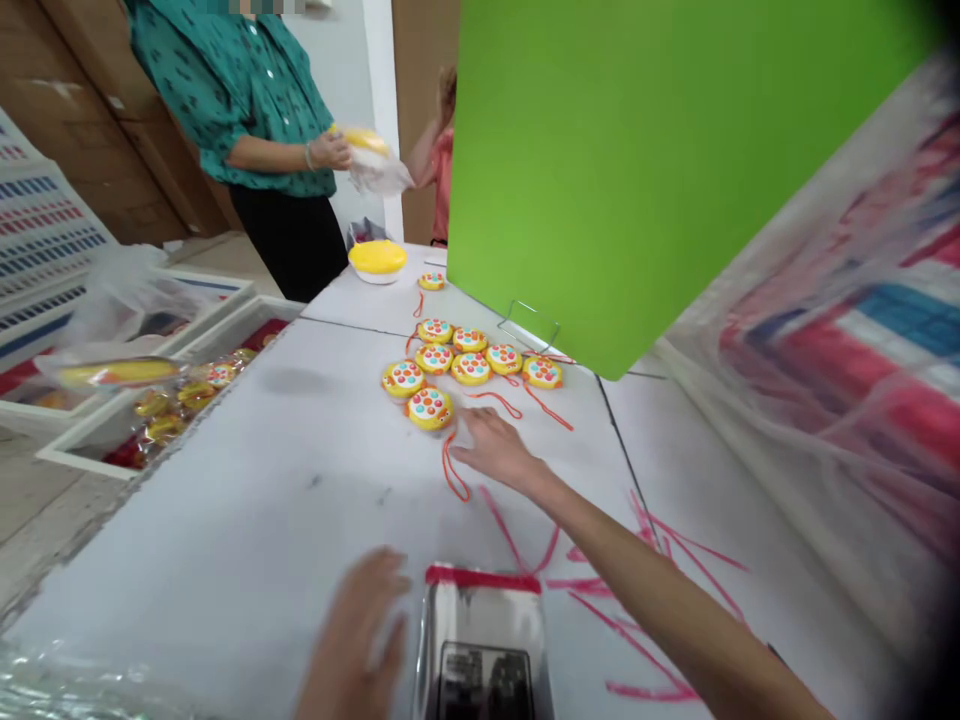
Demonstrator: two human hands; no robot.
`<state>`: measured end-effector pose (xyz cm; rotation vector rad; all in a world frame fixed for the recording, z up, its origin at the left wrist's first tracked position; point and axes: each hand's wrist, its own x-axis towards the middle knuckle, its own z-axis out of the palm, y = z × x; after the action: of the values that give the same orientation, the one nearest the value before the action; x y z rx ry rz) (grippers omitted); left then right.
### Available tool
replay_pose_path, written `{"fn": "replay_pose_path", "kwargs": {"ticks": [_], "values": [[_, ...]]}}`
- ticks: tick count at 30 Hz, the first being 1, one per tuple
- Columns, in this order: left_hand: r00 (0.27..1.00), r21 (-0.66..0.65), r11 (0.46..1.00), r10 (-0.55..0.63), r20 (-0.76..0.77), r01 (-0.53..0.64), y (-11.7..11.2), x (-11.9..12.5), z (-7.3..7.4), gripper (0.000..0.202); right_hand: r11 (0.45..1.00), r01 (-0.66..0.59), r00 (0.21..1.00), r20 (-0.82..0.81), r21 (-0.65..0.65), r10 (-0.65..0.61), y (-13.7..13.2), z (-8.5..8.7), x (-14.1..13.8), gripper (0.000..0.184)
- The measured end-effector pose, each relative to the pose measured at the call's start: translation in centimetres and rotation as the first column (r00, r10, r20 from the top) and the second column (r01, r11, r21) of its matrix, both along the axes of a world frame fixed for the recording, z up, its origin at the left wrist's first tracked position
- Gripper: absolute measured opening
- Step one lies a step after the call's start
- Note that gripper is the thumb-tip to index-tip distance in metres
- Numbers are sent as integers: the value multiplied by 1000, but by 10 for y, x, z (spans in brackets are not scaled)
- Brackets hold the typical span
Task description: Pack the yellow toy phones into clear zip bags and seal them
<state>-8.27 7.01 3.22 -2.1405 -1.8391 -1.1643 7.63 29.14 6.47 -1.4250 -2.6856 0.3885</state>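
My right hand (496, 450) lies stretched out and flat on the white table (247, 480), fingers apart, just right of the nearest yellow round toy (429, 408) and its orange cord (453, 474). Several more yellow toys with coloured buttons (469, 352) sit in a cluster beyond it. My left hand (358, 640) hovers blurred near the front edge, fingers spread, touching the left side of a shiny metal device with a red strip (481, 640). Neither hand holds anything.
A large green board (622, 170) stands at the table's right. A yellow-and-white bowl-like toy (377, 260) sits at the far end. A person in a teal shirt (247, 100) holds a yellow item in plastic. White trays of packed toys (172, 400) lie left. Red marker lines (645, 560) cross the table.
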Motion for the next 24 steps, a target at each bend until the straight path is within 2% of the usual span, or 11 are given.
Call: {"fn": "replay_pose_path", "kwargs": {"ticks": [2, 4, 6, 9, 11, 14, 17, 20, 23, 24], "values": [[973, 38, 981, -185, -140, 192, 10, 41, -28, 20, 1000, -2, 1000, 7, 27, 2, 16, -5, -46, 63], [955, 32, 970, -231, -183, 241, 15, 78, -59, 21, 999, 7, 1000, 14, 44, -7, 28, -11, -78, 70], [983, 82, 986, -136, -124, 147, 18, 105, -86, 23, 999, 5, 1000, 11, 52, -6, 33, -17, -92, 64], [996, 151, 987, -36, -77, 47, 18, 125, -110, 18, 998, -24, 999, -31, 65, 26, 32, -26, -78, 54], [994, 97, 994, -30, -109, 40, 17, 126, -113, 19, 997, -38, 996, -76, 72, 43, 28, -32, -53, 46], [973, -66, 990, -135, -189, 124, 16, 120, -107, 18, 998, -5, 993, -120, 59, 12, 18, -38, -5, 40], [959, -131, 973, -214, -187, 191, 18, 115, -100, 8, 998, 40, 992, -123, 48, -33, 1, -34, 28, 36], [966, -98, 977, -204, -159, 190, 19, 115, -97, 9, 998, 8, 993, -116, 61, -1, -19, -24, 25, 33], [973, -76, 983, -177, -151, 167, 19, 117, -95, 10, 992, -114, 993, -21, 52, 115, -38, -19, -8, 50], [973, -89, 984, -169, -156, 157, 18, 117, -94, 11, 989, -137, 990, 4, 49, 137, -41, -19, -21, 50]]}}
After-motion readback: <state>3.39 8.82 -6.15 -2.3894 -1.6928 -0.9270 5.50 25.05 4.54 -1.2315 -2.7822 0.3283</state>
